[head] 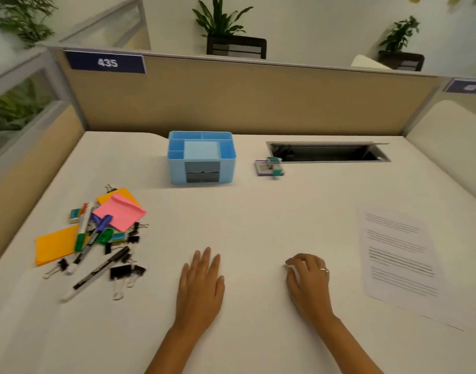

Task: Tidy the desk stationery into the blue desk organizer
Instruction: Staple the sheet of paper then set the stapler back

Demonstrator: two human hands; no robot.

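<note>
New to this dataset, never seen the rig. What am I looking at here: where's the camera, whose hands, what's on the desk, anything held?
There is no robot. A person wears one wide-angle camera on the head, looking forward and down, so the single picture shows their own two bare hands.

The left hand lies flat on the white desk, fingers straight, holding nothing. The right hand has its fingers curled; something small and white shows under them, but I cannot tell what it is or whether it is gripped.

At the back stands the blue desk organizer. To the left lies a loose pile: markers, black binder clips, a pink sticky pad and orange pads. Right of the organizer sits a small stapler on a purple box. A printed sheet lies on the right.
</note>
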